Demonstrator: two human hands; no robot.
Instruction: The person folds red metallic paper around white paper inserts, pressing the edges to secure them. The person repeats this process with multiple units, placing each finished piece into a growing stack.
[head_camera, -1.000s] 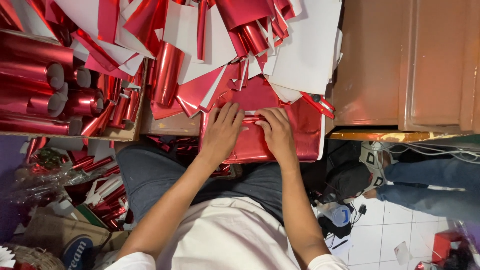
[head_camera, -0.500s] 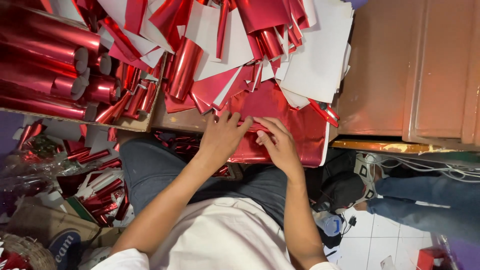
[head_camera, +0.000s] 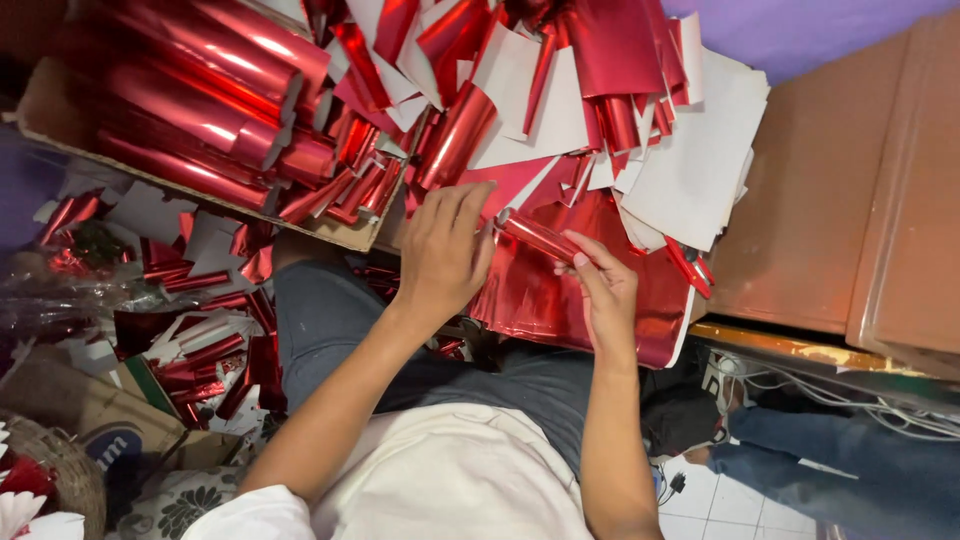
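While resting over the red foil sheet (head_camera: 560, 300), both hands pinch a thin foil roll (head_camera: 537, 235): left hand (head_camera: 445, 250) at its near end, right hand (head_camera: 600, 285) beneath. Probably light, slick, easily creased; best gripped at the ends.

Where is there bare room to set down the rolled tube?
Only the red foil sheet offers open surface, between the left hand and right hand holding the rolled tube. Above, the paper pile is crowded; the box of foil rolls is packed.
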